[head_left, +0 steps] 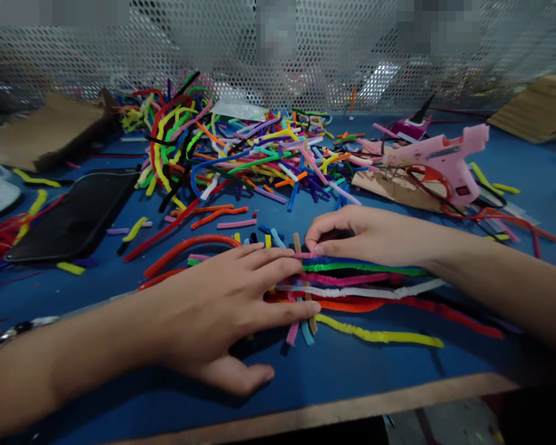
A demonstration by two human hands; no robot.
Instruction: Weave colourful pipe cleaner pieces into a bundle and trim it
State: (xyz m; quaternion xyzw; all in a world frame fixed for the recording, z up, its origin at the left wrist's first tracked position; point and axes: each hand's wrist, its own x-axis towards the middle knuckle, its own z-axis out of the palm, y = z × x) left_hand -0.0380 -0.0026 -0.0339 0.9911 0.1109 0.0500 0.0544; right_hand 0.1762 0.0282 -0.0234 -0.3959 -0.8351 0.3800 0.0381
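My left hand [222,303] lies flat, palm down, on the blue table [92,284], its stretched fingers pressing the left ends of a row of pipe cleaners [365,290] laid side by side: green, pink, white, orange, red, yellow. A thin wooden stick [298,243] runs across under those ends. My right hand [370,235] rests just behind the row, fingers curled, thumb and forefinger pinching the end of a pink pipe cleaner [305,254] near the stick.
A big heap of mixed pipe cleaners [240,148] fills the table's middle back. A black phone [73,216] lies at left, a pink glue gun [444,157] and red-handled scissors [426,179] at right. Cardboard [46,133] sits back left, a perforated screen [166,49] behind.
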